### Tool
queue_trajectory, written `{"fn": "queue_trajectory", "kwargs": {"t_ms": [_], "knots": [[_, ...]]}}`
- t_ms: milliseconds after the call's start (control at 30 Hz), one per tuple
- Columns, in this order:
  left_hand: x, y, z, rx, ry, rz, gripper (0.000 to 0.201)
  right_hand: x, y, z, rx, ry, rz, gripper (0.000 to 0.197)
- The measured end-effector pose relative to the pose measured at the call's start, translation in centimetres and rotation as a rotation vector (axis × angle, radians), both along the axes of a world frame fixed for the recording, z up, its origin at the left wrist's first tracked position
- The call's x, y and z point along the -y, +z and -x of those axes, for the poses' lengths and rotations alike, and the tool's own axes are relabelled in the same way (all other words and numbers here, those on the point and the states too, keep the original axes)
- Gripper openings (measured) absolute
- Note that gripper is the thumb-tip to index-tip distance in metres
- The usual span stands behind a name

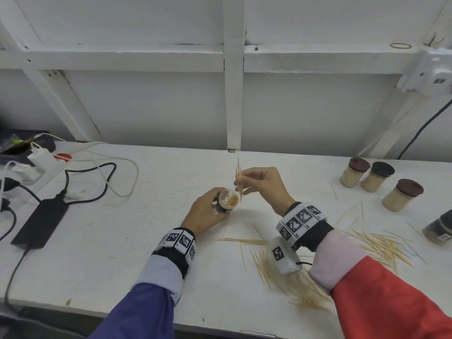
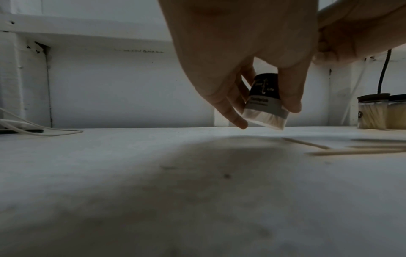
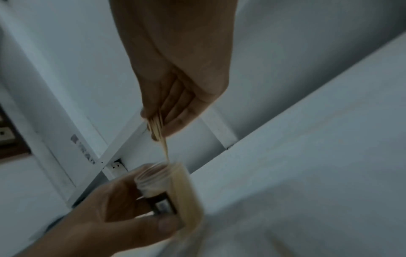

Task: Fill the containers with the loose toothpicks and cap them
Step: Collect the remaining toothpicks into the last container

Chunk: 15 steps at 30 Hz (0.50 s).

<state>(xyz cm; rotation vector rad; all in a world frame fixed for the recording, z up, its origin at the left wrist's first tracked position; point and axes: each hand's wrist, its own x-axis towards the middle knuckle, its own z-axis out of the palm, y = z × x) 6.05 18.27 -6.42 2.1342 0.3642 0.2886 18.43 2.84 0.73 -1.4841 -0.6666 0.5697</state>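
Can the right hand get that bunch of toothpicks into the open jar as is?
Probably yes: the right hand pinches the toothpicks just above the uncapped jar, which the left hand holds tilted toward them.

The white table (image 1: 146, 216) lies bare between the cables (image 1: 102, 177) at far left and the two hands at centre. To the right, loose toothpicks (image 1: 381, 245) litter the near surface, and capped jars (image 1: 376, 177) crowd the far right corner.

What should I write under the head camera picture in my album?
Left hand holds an open container while right hand pinches a bunch of toothpicks above it.
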Motion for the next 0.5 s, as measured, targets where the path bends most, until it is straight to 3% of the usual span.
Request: {"fn": "queue_trajectory", "kwargs": {"t_ms": [167, 500], "knots": [[0.3, 0.2, 0.1, 0.022, 0.002, 0.042, 0.057, -2.0, -1.5, 1.3, -0.066, -0.096, -0.12, 0.011], [0.2, 0.2, 0.1, 0.076, 0.052, 0.026, 0.051, -2.7, -4.4, 2.2, 0.208, -0.138, 0.011, 0.003]]}}
